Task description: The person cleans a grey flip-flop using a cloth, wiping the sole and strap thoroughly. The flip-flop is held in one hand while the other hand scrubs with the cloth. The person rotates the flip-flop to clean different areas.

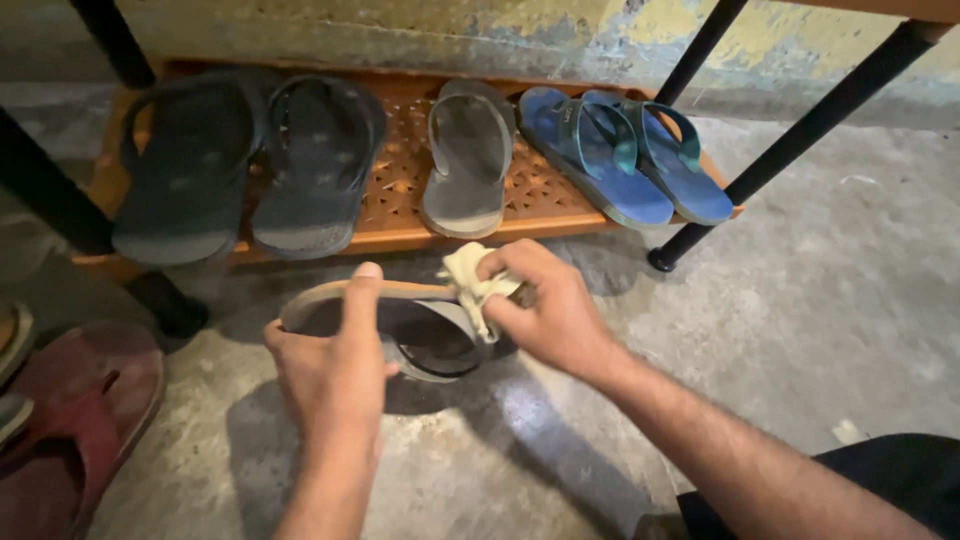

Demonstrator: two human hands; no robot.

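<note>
Head view looks down on a grey sandal [425,335] held on edge just above the concrete floor [800,330], between the two hands. The left hand [335,370] is closed round its near side, thumb up over the tan sole rim, steadying it. The right hand [545,310] is curled tight on a bunched pale cloth [475,285], which it presses against the sandal's strap end, just left of its knuckles. Beyond both hands an orange rack shelf [400,190] carries two dark sandals [250,165], a single grey sandal [467,160] and a pair of blue flip-flops [625,150]; a dark red sandal [85,410] lies on the floor left of the left hand. To wipe well, I judge the left hand should grip firmly so the sole does not twist, while the cloth is drawn in short strokes along the strap and footbed, refolded to a clean face as it soils.
</note>
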